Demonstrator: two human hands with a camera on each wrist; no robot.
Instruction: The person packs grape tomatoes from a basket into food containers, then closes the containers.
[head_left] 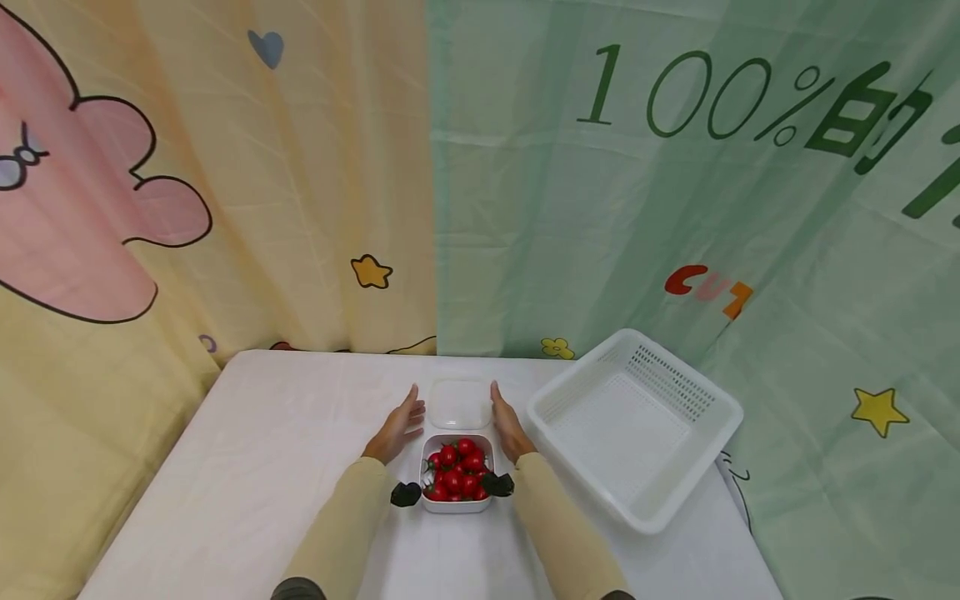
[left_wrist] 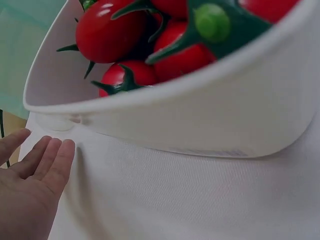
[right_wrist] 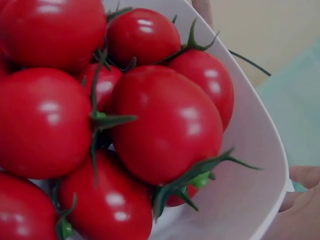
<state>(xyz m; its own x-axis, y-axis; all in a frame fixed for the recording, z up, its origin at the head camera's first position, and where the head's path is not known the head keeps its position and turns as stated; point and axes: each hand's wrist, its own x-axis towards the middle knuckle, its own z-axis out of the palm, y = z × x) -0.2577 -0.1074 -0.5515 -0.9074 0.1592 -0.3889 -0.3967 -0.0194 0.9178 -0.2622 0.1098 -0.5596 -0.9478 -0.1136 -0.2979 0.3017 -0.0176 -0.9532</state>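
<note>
Red tomatoes [head_left: 453, 481] with green stems fill a small white box [head_left: 458, 507] on the table, and they show close up in both wrist views. Right behind the box lies a clear, shallow lid [head_left: 459, 404]. My left hand [head_left: 395, 432] is at the left of the lid, fingers straight and thumb up, holding nothing. Across from it, my right hand [head_left: 513, 428] stands at the lid's right side with its fingers extended. In the left wrist view the fingertips [left_wrist: 66, 146] are beside the box's outer wall. Only part of the right hand [right_wrist: 300, 210] shows past the rim in the right wrist view.
A large white basket [head_left: 622, 433] with slotted walls stands to the right of my right hand, set at an angle. White cloth covers the table [head_left: 247, 467]. Printed curtains [head_left: 510, 208] hang behind the table and along its sides.
</note>
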